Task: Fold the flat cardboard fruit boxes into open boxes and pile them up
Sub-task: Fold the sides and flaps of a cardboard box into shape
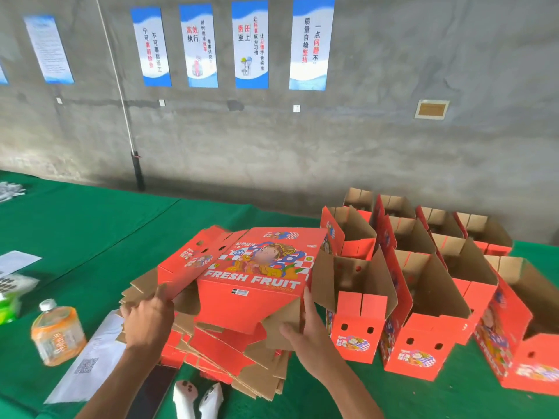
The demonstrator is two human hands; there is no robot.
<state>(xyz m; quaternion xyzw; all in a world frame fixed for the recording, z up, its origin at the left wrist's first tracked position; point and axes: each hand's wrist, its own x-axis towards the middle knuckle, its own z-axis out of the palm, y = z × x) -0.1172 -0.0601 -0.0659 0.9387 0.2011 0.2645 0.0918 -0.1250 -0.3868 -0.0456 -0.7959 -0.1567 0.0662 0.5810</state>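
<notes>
Head view, work surface: we look down on a table under a green cloth [90,225], set against a grey concrete wall [393,131].
Box in hand: we hold a red "FRESH FRUIT" carton [257,276], partly opened out, printed face up, above the stack of flats; its brown flaps hang open at the near edge.
Left hand: our left hand [148,316] grips a brown cardboard flap at the carton's left side, fingers curled over its edge.
Right hand: our right hand [305,325] clasps the brown flap at the carton's near right corner, thumb on the outside, fingers straight up along the carton's side.
Stock of flats: a stack of flat cartons [230,358] lies on the cloth directly beneath the held carton, edges splayed unevenly.
Finished boxes: folded open boxes [423,282] stand upright in rows just to the right, openings up, touching one another.
Left of the stack: an orange drink bottle [56,337] with a white cap; a white sheet with a QR code [87,361]; a dark phone [154,388] at the near edge.
Near edge: two white controllers [196,400] side by side.
Wall: five blue-and-white posters [251,43] with Chinese text; a white pole [121,95] leaning against the wall.
</notes>
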